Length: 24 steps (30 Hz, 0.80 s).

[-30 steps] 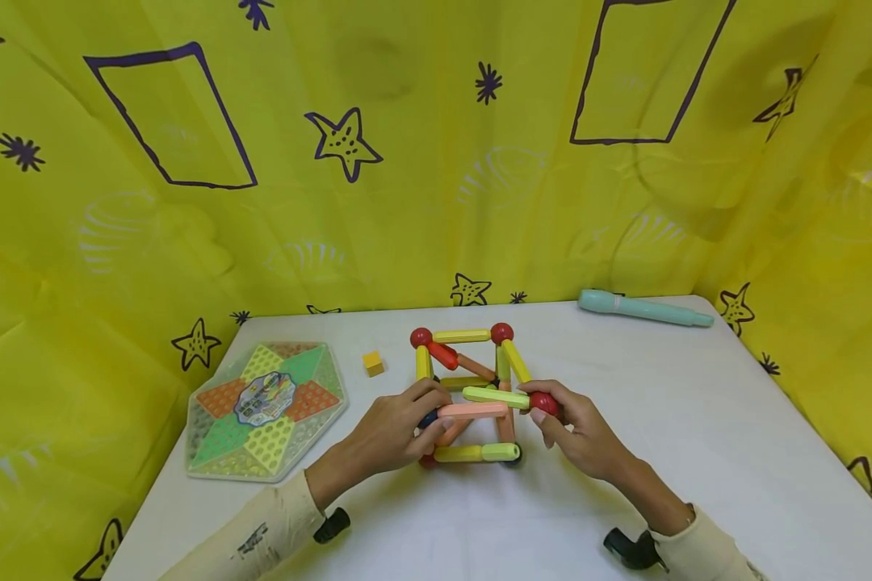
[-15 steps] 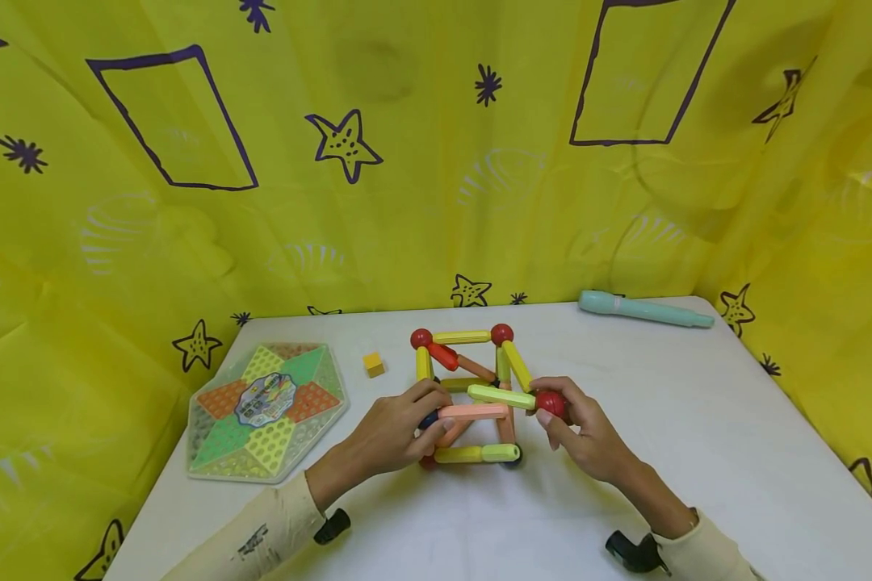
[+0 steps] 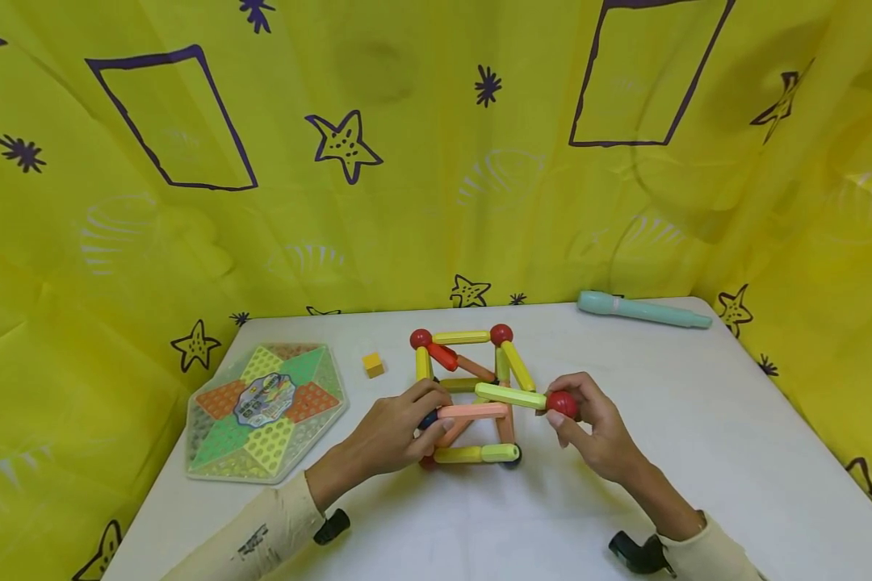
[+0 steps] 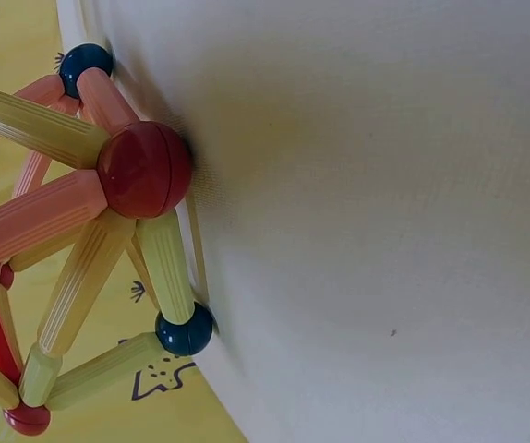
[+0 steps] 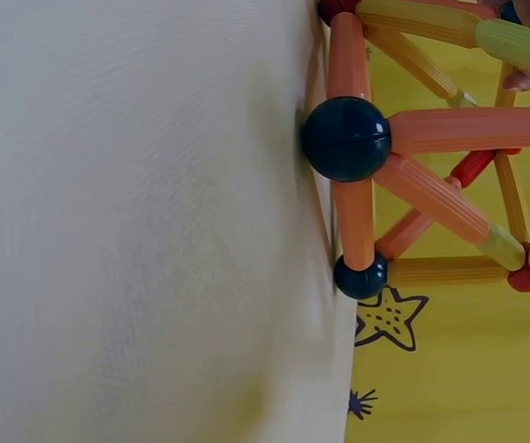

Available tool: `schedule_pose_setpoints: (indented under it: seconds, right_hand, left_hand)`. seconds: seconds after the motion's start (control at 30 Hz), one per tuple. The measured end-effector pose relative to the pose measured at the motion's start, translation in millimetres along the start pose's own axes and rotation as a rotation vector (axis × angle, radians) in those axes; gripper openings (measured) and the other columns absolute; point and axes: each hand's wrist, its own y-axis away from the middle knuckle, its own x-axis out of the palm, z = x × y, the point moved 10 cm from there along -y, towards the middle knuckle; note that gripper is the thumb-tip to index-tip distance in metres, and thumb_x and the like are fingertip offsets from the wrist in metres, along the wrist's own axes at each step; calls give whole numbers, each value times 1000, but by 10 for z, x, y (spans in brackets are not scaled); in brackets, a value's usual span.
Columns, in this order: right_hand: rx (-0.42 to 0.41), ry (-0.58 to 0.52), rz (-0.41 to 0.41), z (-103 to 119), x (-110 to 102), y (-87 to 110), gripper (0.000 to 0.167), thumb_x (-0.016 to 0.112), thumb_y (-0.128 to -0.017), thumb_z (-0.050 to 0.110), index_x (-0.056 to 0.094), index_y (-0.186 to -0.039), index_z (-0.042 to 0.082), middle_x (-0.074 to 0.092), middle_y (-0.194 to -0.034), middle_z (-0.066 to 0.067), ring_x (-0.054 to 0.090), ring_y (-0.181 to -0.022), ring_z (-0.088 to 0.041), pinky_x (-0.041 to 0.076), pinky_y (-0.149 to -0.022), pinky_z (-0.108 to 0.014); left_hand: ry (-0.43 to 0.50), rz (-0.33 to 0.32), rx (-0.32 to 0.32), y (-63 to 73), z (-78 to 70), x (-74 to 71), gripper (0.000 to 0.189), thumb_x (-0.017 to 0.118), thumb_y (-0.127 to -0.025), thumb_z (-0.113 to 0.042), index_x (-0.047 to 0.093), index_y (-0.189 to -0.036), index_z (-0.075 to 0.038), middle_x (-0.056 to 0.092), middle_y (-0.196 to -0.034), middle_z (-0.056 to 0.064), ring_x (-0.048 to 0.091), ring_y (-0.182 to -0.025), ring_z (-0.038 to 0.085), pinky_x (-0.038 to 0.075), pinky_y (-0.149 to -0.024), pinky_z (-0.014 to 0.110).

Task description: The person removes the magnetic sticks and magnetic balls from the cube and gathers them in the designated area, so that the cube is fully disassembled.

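A frame of magnetic rods and balls stands on the table, with a red ball (image 3: 501, 334) at its far right top corner. My left hand (image 3: 396, 428) grips its near left upper corner, at a dark blue ball (image 3: 427, 419) with a pink rod (image 3: 472, 411) reaching right from it. Between thumb and fingers, my right hand (image 3: 597, 428) pinches a red ball (image 3: 562, 404) bearing a light green rod (image 3: 510, 395). That rod points left over the frame; whether its far end touches anything, I cannot tell. Lower joints, a red ball (image 4: 145, 169) and a dark blue ball (image 5: 346, 138), show in the wrist views.
Left of the frame lies a hexagonal game board (image 3: 265, 411) with coloured triangles. A small yellow-orange cube (image 3: 373, 365) sits between them. Toward the back right rests a teal pen-like stick (image 3: 643, 310). Yellow patterned cloth (image 3: 421, 226) hangs behind the white table (image 3: 698, 387).
My right hand has moved a little right and slightly up, drawing the red ball and its light green rod along, away from the yellow rod's end. My left hand stays put.
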Motion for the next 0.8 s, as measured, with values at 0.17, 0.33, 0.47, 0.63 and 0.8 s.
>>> schedule_pose_setpoints:
  seconds: [0.17,0.33,0.47,0.63,0.8]
  right_hand:
    - [24,-33,-15,44,-87,-7,35,55,-83,-24,45,-112,-8,69,-96,7,55,-60,-11,51,-52,-23]
    - [-9,-103,-15,134,-161,-29,38,55,-77,-28,45,-111,-12,70,-96,8,57,-64,-10,50,-52,-23]
    - [-11,-136,-9,183,-213,-49,39,56,-76,-28,47,-110,-12,70,-97,7,59,-67,-11,51,-52,-22]
    - [23,-158,-10,198,-290,-73,45,57,-78,-27,57,-115,-3,70,-98,5,60,-66,-12,52,-52,-22]
    - [13,-223,-31,236,-392,-124,50,56,-81,-26,65,-119,5,70,-98,2,58,-65,-12,52,-54,-20]
  left_hand:
    - [12,10,-8,-3,4,3,18,60,-98,-27,64,-112,-15,61,-115,-1,55,-72,5,45,-61,12]
    - [24,17,-8,-4,8,5,19,60,-99,-27,63,-113,-15,61,-114,0,52,-69,4,43,-59,11]
    - [30,21,-11,-1,15,6,19,60,-99,-27,63,-113,-15,61,-114,0,51,-68,4,43,-59,12]
    - [32,19,-5,-1,17,6,19,59,-99,-27,63,-113,-15,61,-113,-1,52,-70,5,43,-60,12]
    - [24,12,-1,2,9,-3,19,59,-99,-28,63,-113,-15,61,-113,-1,53,-71,5,44,-61,12]
